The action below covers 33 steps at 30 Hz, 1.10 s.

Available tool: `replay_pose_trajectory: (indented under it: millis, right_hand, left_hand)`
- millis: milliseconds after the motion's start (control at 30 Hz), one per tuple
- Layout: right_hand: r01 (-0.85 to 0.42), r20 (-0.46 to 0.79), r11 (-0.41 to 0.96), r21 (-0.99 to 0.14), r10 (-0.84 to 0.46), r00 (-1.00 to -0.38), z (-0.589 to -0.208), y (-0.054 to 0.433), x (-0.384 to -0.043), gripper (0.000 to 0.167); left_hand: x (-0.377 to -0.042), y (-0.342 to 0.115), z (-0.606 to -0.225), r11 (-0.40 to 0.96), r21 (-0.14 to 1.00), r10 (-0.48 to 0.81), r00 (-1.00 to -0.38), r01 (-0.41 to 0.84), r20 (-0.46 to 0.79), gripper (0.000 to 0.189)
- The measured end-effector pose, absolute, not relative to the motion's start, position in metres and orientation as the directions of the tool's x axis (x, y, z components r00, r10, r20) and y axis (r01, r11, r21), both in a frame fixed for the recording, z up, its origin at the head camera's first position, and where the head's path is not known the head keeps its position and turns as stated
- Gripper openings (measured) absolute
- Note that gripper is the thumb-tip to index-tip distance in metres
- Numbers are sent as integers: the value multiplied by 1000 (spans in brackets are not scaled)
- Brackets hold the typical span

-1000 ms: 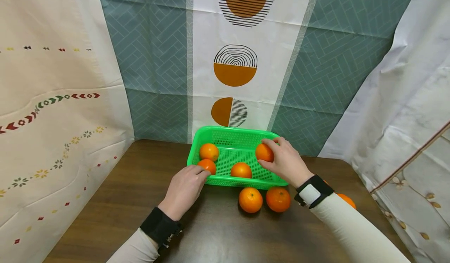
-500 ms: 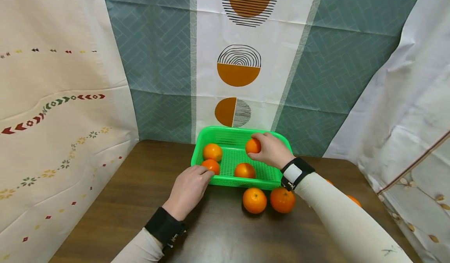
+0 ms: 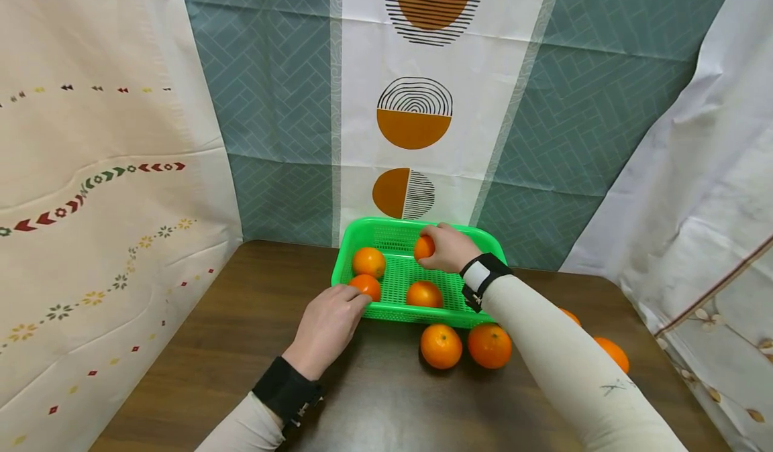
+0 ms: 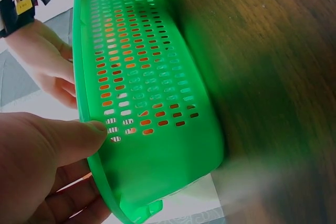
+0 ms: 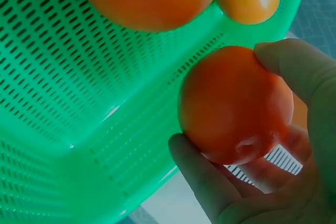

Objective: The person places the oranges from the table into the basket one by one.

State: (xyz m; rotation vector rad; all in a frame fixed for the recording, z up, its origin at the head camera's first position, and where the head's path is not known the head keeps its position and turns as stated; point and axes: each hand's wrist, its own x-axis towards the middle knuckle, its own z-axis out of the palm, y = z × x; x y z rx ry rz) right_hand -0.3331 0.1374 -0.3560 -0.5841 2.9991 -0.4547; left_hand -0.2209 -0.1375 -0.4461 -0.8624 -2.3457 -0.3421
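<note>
A green perforated plastic basket (image 3: 398, 312) stands at the back of the table with several oranges in it. My left hand (image 3: 329, 324) grips its near left rim; in the left wrist view the thumb (image 4: 79, 139) presses the outer wall while the fingers curl over the rim. An orange (image 5: 233, 106) is held between the thumb and fingers of my right hand (image 3: 451, 247), over the back part of the basket. Inside the basket lie an orange (image 3: 368, 262) at the left, a redder one (image 3: 366, 286) beside my left fingers, and another orange (image 3: 425, 294) near the front wall.
Two oranges, a left one (image 3: 441, 346) and a right one (image 3: 490, 345), sit on the brown wooden table (image 3: 374, 398) in front of the basket. More oranges (image 3: 612, 353) lie at the right, partly behind my right sleeve. A patterned cloth (image 3: 272, 137) hangs behind the basket.
My right hand has moved left with the orange, from the basket's right side toward its back middle. The left hand keeps its grip on the rim. The head view has shifted slightly.
</note>
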Motion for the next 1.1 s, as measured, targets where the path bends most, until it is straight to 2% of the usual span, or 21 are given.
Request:
replay_pose_trajectory:
  millis: [367, 600, 1100]
  right_hand:
    - [-386, -7, 881, -274, -403, -915, -371, 119, -348, 60]
    - [-356, -86, 895, -269, -391, -916, -373, 111, -351, 58]
    - [-355, -167, 909, -220, -394, -904, -379, 95, -361, 58]
  left_hand:
    - [-221, -140, -444, 754, 35, 494, -602, 656, 628, 20]
    - [-222, -139, -447, 751, 25, 507, -601, 660, 618, 15]
    - [-221, -138, -446, 755, 12, 508, -597, 655, 621, 18]
